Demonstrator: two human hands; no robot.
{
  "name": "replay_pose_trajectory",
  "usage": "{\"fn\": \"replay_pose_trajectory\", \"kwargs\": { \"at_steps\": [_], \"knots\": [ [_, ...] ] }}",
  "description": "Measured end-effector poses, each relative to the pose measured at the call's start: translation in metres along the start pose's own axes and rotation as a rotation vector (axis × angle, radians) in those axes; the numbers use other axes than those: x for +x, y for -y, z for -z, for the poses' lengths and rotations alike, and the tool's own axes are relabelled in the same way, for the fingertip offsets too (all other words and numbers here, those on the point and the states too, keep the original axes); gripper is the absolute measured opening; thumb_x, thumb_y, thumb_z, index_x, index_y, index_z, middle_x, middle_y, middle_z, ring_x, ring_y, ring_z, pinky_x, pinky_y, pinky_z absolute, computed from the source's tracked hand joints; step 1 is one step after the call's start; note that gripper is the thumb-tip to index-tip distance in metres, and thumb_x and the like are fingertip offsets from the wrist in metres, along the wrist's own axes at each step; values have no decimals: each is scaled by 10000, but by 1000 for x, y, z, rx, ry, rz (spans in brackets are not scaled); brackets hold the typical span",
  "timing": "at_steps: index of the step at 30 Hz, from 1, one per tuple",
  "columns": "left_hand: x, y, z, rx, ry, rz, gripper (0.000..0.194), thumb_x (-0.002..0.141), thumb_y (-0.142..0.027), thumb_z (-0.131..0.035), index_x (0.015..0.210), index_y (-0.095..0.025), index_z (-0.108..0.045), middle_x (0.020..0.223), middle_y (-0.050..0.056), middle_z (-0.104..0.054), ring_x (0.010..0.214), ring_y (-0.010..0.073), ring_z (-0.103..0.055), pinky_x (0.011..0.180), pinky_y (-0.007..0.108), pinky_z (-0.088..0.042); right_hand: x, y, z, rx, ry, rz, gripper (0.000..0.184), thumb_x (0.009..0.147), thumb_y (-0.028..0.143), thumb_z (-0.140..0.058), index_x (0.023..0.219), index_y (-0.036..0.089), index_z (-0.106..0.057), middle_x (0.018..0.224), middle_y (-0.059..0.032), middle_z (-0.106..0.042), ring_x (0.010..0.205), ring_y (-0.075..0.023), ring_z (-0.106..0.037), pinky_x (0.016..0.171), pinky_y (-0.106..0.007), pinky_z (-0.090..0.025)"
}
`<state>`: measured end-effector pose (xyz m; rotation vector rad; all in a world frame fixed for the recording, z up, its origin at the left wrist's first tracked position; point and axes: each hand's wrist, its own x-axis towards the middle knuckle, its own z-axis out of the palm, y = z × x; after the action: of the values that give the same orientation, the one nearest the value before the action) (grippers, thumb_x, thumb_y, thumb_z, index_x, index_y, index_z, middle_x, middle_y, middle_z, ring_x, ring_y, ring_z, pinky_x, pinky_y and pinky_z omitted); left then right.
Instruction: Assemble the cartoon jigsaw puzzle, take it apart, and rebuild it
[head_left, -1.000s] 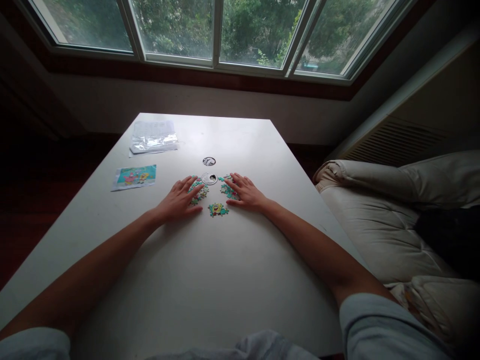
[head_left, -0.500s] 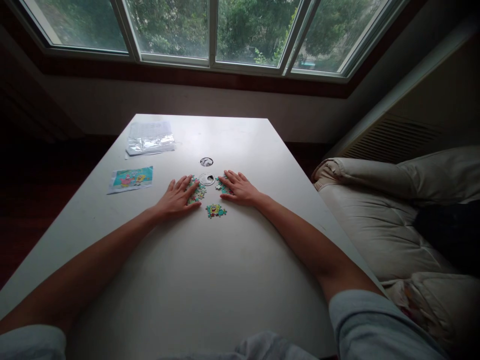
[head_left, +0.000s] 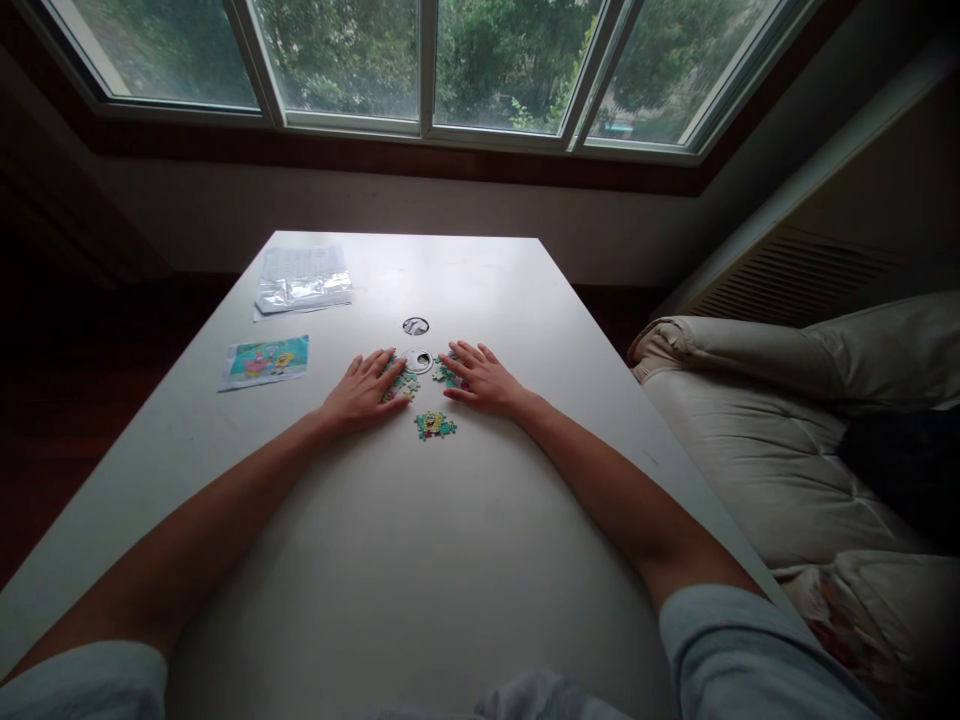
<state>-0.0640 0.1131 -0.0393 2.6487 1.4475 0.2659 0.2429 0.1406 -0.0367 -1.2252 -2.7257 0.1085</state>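
Observation:
My left hand lies flat with fingers spread over a cluster of teal jigsaw pieces on the white table. A little to the right, my right hand rests flat, fingers apart, on another clump of puzzle pieces. Between and just below both hands sits a small joined group of pieces with a yellow cartoon figure, touched by neither hand. Both hands press on pieces rather than grip them.
A round cable grommet lid and its hole lie just beyond my fingers. A cartoon reference picture and a clear plastic bag sit at the far left. A cream sofa borders the table's right edge.
Both hands slid inward a little, drawing the two clumps of pieces closer together near the grommet. The small joined group below stayed put.

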Motion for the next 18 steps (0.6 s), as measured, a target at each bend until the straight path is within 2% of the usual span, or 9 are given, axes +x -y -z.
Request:
{"fn": "replay_pose_trajectory", "kwargs": {
  "at_steps": [4,7,13,18],
  "knots": [
    [0,3,1,-67,-51,-20,732,989,-636,-403,1609,-257,-312,1675,101,-278,1550,303,-224,1268,523,-163,-5,10,7,0,-74,86,619,995,610,-462,1518,280,-491,1665,-84,-309,1555,-299,-245,1274,-550,-155],
    [1,7,2,-163,-121,-7,623,1035,-517,-339,1576,-213,-380,1634,107,-358,1511,270,-308,1257,468,-242,-6,17,8,1,-83,126,569,1001,598,-460,1456,272,-565,1660,-80,-325,1552,-295,-251,1272,-547,-168],
    [3,14,5,-444,-291,122,504,969,-317,-388,1432,-202,-554,1476,81,-554,1377,241,-492,1205,436,-359,-4,26,5,-30,-44,154,592,1022,597,-408,1518,284,-486,1691,-70,-240,1571,-299,-191,1274,-559,-145],
    [2,16,10,-755,-321,293,501,894,-326,-445,1345,-210,-629,1385,68,-641,1271,263,-588,1110,443,-465,-6,27,4,-27,-25,138,585,1031,576,-404,1539,290,-454,1687,-66,-247,1574,-295,-183,1273,-562,-149]
  ]
}}
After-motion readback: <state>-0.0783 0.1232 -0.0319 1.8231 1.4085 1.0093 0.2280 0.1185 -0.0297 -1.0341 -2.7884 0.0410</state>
